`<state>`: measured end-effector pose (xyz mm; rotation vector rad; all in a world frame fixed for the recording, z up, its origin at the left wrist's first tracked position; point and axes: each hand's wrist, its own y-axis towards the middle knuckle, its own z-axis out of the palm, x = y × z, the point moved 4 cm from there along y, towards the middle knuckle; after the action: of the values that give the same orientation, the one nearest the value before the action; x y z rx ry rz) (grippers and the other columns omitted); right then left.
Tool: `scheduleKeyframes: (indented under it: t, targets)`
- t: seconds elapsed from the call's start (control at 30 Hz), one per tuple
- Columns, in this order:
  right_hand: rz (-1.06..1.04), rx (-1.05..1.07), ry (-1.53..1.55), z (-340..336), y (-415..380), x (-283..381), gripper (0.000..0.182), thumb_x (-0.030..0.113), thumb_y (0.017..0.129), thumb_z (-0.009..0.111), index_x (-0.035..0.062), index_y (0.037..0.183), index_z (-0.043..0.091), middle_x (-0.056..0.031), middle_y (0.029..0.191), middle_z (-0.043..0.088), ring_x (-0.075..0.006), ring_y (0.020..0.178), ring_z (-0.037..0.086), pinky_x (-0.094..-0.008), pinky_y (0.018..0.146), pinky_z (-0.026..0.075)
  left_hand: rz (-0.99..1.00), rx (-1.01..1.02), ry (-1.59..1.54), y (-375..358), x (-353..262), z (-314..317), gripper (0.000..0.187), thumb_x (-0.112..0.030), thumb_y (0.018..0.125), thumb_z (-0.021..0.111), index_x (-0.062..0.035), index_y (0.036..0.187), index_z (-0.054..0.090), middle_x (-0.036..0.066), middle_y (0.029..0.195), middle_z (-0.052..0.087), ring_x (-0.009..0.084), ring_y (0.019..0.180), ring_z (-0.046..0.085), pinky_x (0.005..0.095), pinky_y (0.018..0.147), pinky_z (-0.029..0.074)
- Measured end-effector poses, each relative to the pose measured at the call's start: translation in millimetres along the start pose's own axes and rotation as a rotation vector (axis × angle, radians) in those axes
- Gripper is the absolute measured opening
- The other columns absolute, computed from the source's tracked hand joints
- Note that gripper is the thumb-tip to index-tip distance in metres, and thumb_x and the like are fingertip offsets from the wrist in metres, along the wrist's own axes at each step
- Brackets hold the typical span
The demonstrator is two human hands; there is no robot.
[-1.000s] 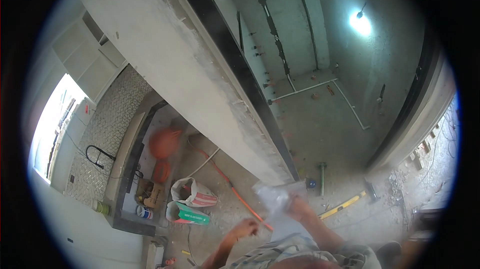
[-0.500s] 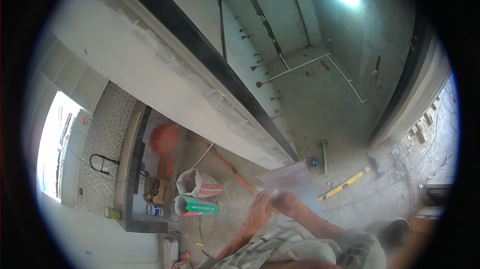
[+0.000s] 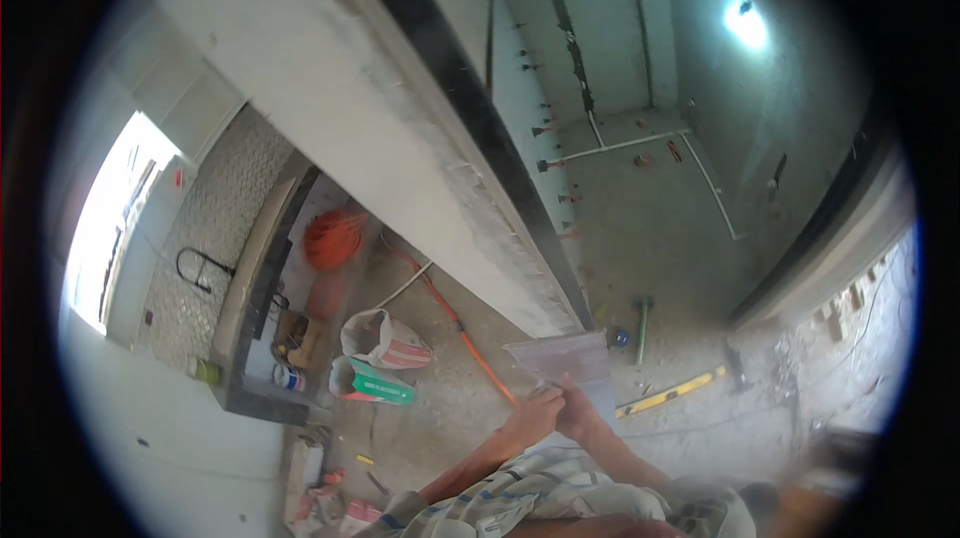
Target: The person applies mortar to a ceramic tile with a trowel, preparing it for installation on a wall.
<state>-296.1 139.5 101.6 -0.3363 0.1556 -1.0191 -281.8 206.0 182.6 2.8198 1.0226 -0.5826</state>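
Note:
My left hand (image 3: pixel 534 414) and my right hand (image 3: pixel 577 411) meet in front of my body, fingers closed and pressed close together. They grip the near part of a thin greyish sheet (image 3: pixel 560 356), which looks like plastic and reaches forward from them. Whether a smaller piece is pinched between the fingertips is hidden. Just beyond the sheet, on the floor, lie a green-handled hammer (image 3: pixel 642 333) and a small blue round object (image 3: pixel 622 338). A yellow spirit level (image 3: pixel 672 391) lies to the right of my right hand.
A wall end with a dark frame (image 3: pixel 490 113) rises ahead. At left stand an open white sack (image 3: pixel 388 340) and a green bag (image 3: pixel 372 383). An orange hose (image 3: pixel 478 353) crosses the floor. Another hammer (image 3: pixel 738 368) lies right. White pipes (image 3: pixel 625 144) run along the far room's floor.
My view has turned, so the surroundings sit differently in the picture. The fingers of both hands have shifted at the sheet's near part and remain together.

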Motion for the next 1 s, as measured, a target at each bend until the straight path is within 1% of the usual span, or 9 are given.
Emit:
scheduleKeyframes:
  t: [0.1,0.23,0.47,0.53,0.67,0.73,0.87,0.97,1.0]
  targets:
    - [0.026,0.087,0.169,-86.5,30.1,5.5,0.051,0.047,0.097,0.031,0.0049,0.119,0.05,-0.0125,0.114,0.058,-0.0271,0.106,0.055,-0.046,0.096,0.041,0.097,-0.056,-0.061,-3.2,-30.7,-17.8,0.025,-0.016,0.08,0.059,-0.0028,0.101,0.06,0.012,0.114,0.056,0.0265,0.115,0.047,0.0473,0.092,0.034]
    - [-0.328,-0.125,0.091,-50.5,-0.2,41.0,0.048,0.048,0.096,0.034,0.0062,0.113,0.052,-0.0105,0.108,0.059,-0.0242,0.103,0.056,-0.0437,0.087,0.047,0.05,-0.258,-0.184,3.0,-55.5,-40.9,0.035,-0.021,0.08,0.062,-0.0034,0.11,0.058,0.013,0.123,0.051,0.0292,0.119,0.043,0.0483,0.094,0.032]
    - [-0.249,0.067,0.173,31.2,-29.7,28.6,0.051,0.049,0.094,0.04,0.0073,0.123,0.047,-0.0106,0.114,0.057,-0.0232,0.106,0.054,-0.0404,0.089,0.047,0.114,-0.318,0.126,14.8,-30.7,-25.2,0.049,-0.03,0.079,0.06,-0.0231,0.127,0.051,0.008,0.142,0.033,0.0349,0.133,0.023,0.0588,0.097,0.021]
    - [-0.296,-0.022,0.105,47.6,-32.1,18.5,0.048,0.049,0.094,0.04,0.0071,0.115,0.05,-0.0084,0.106,0.057,-0.0226,0.099,0.055,-0.0394,0.083,0.048,0.015,-0.363,0.467,11.9,-12.5,-30.5,0.056,-0.034,0.077,0.063,-0.0269,0.13,0.049,0.008,0.142,0.032,0.0358,0.132,0.024,0.0594,0.097,0.02]
    - [-0.319,-0.549,-0.085,9.4,-35.6,-17.9,0.04,0.047,0.093,0.045,0.0089,0.093,0.055,-0.0029,0.08,0.054,-0.019,0.074,0.053,-0.0327,0.065,0.047,0.199,-0.197,0.352,-7.9,-12.5,-13.4,0.062,-0.038,0.077,0.064,-0.0248,0.134,0.045,0.012,0.142,0.031,0.0383,0.131,0.025,0.0579,0.098,0.021]
    - [-0.376,-0.56,-0.009,-2.9,-50.1,-21.0,0.037,0.045,0.092,0.047,0.0095,0.084,0.054,-0.0025,0.072,0.05,-0.0184,0.066,0.049,-0.033,0.059,0.045,-0.022,-0.029,-0.016,-14.7,-18.0,-11.0,0.065,-0.036,0.079,0.065,-0.0205,0.137,0.041,0.017,0.14,0.031,0.0371,0.129,0.028,0.0549,0.1,0.024]
    - [-0.587,-0.575,-0.062,-81.2,-57.9,-13.9,0.028,0.036,0.092,0.048,0.0127,0.076,0.049,-0.0005,0.064,0.045,-0.0164,0.053,0.045,-0.0349,0.046,0.037,0.05,0.153,-0.137,-24.5,-4.9,38.4,0.063,-0.035,0.08,0.065,-0.0118,0.135,0.043,0.021,0.137,0.034,0.04,0.126,0.032,0.0503,0.102,0.027]
    - [-0.751,-1.089,0.11,-118.4,-124.4,13.0,0.025,0.031,0.091,0.047,0.0097,0.078,0.05,-0.0049,0.061,0.047,-0.0186,0.048,0.046,-0.0384,0.041,0.037,0.069,0.345,-0.32,-29.5,16.8,71.5,0.056,-0.036,0.085,0.061,-0.0048,0.129,0.047,0.023,0.132,0.04,0.0389,0.121,0.039,0.0436,0.1,0.033]
    - [-0.811,-1.237,-0.077,-141.3,-147.1,15.3,0.027,0.03,0.092,0.044,0.0067,0.08,0.051,-0.007,0.058,0.048,-0.0206,0.05,0.05,-0.0388,0.041,0.039,-0.019,0.443,-0.36,-29.4,25.0,76.8,0.054,-0.038,0.087,0.058,-0.0031,0.127,0.049,0.023,0.128,0.044,0.0374,0.118,0.043,0.0413,0.098,0.036]
